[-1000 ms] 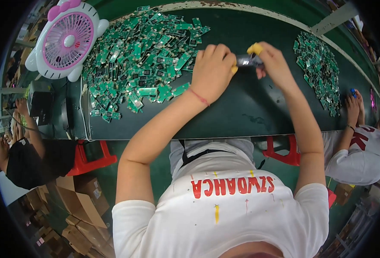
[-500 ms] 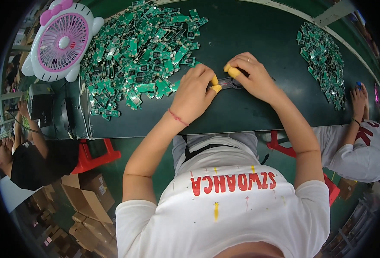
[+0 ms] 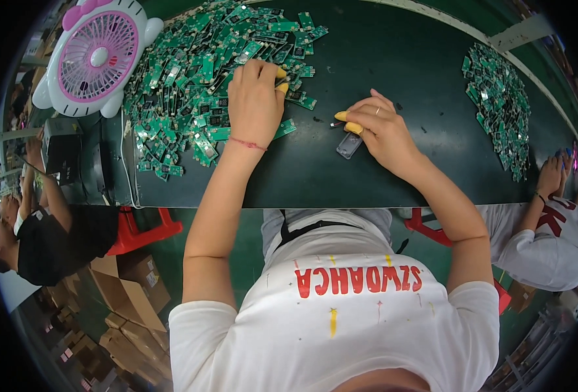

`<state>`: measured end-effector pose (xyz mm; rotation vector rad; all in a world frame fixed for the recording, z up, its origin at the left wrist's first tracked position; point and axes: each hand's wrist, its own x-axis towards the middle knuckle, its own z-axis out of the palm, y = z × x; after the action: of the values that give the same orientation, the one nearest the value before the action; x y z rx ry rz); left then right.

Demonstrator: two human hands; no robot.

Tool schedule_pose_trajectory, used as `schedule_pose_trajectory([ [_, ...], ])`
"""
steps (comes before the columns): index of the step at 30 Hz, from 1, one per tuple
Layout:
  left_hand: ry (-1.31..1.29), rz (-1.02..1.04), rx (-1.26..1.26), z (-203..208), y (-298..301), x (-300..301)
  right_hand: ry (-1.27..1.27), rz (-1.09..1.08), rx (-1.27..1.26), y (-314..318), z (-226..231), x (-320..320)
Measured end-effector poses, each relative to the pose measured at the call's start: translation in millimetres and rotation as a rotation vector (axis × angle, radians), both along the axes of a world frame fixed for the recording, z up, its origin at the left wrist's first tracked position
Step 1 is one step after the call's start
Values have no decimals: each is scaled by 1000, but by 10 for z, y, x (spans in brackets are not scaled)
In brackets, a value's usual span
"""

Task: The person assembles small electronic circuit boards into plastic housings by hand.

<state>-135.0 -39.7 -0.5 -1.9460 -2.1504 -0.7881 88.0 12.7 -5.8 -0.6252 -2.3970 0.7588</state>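
My left hand (image 3: 256, 98) rests on the edge of a big heap of small green circuit boards (image 3: 197, 78), its fingers with yellow fingertip covers curled on the boards; whether it grips one I cannot tell. My right hand (image 3: 377, 130), also with yellow finger covers, lies on the dark green table (image 3: 393, 59) and pinches a small grey pair of cutters (image 3: 349, 145) whose tip points left. A tiny clipped bit lies just left of that tip.
A pink and white desk fan (image 3: 96, 55) stands at the far left. A second heap of green boards (image 3: 498, 98) lies at the right. Another person's hands (image 3: 553, 173) work at the right edge. A person in black (image 3: 47, 228) sits left. Cardboard boxes (image 3: 125, 300) are stacked on the floor.
Both hands were together at the table's middle. Now my left hand has reached left into the heap of boards, while my right hand stays with the cutters lowered to the table.
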Motion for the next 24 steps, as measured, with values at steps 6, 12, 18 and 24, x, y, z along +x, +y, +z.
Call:
schedule_pose_trajectory([
  [6, -408, -129, 69, 190, 62, 51, -244, -28, 77, 97, 211, -42],
  [12, -987, -382, 11, 429, 186, 340, -85, -98, -64, 201, 556, -69],
  [18, -799, -339, 148, 407, 125, 487, 125, -143, -537, 102, 673, -226],
  [24, -605, -446, 312, 337, 123, 485, 314, -95, -641, 26, 608, -315],
])
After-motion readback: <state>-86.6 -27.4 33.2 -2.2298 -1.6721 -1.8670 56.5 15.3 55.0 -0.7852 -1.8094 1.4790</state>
